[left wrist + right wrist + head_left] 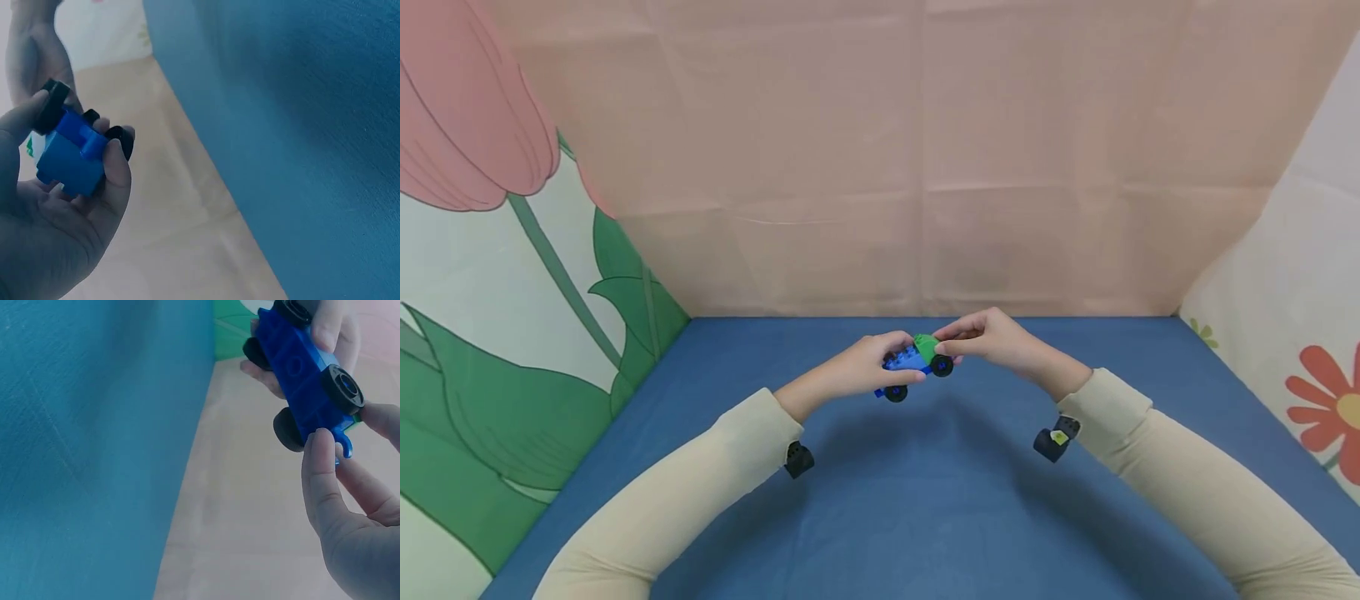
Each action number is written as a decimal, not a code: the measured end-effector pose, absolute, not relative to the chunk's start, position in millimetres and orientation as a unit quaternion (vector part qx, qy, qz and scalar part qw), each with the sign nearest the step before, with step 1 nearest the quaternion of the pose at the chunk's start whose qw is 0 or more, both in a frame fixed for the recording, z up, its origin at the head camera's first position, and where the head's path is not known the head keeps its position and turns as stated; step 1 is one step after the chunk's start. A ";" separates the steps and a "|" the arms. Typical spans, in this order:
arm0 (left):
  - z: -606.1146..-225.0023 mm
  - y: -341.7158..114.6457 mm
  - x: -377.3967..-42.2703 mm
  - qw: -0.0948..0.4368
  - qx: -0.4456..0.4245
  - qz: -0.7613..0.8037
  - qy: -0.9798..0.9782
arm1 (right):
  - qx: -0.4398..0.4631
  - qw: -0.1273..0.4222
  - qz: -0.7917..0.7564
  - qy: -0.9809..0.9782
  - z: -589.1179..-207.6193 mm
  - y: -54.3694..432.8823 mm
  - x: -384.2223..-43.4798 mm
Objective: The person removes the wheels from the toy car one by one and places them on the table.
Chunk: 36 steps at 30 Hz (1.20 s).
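A toy car built of blue bricks [905,360] with black wheels is held up over the table between both hands. On its right end sits a green brick [927,347]. My left hand [868,364] grips the car's blue end, thumb along the near side. With thumb and fingers, my right hand [996,340] pinches the end that carries the green brick. The right wrist view shows the car's blue underside [294,369] and a small blue hook [344,444], close to the right fingertips. From the left wrist, the green brick is mostly hidden behind the car.
Beneath the hands lies a blue table surface [940,500]. A plain beige cloth [917,167] hangs behind its far edge. Side cloths stand left and right, printed with a pink tulip [467,108] and a red flower [1326,400]. Both wrists carry small black cameras.
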<state>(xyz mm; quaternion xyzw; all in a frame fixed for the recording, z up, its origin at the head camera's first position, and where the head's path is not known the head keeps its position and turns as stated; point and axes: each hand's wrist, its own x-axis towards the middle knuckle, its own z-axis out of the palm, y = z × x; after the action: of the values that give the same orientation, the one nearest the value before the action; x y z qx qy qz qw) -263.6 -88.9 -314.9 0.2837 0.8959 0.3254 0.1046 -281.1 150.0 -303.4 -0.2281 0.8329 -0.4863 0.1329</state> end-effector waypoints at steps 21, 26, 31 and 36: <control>-341.3 -89.7 -256.9 0.112 0.250 0.471 0.839 | -0.224 0.140 -0.518 0.813 -309.4 146.2 -277.3; -343.8 -92.1 -254.6 0.087 0.239 0.486 0.836 | -0.237 0.143 -0.519 0.809 -319.5 147.8 -269.1; -346.1 -92.8 -254.0 0.089 0.241 0.498 0.828 | -0.285 0.149 -0.516 0.794 -328.6 142.9 -261.8; -346.6 -92.0 -252.7 0.088 0.250 0.502 0.823 | -0.316 0.145 -0.522 0.779 -333.7 134.2 -257.7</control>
<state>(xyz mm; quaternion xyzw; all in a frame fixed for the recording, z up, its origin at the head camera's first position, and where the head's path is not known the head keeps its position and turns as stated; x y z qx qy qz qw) -252.7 -92.0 -346.6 0.2499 0.8233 0.5018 0.0882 -257.7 134.2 -333.7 -0.3161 0.7791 -0.5215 0.1452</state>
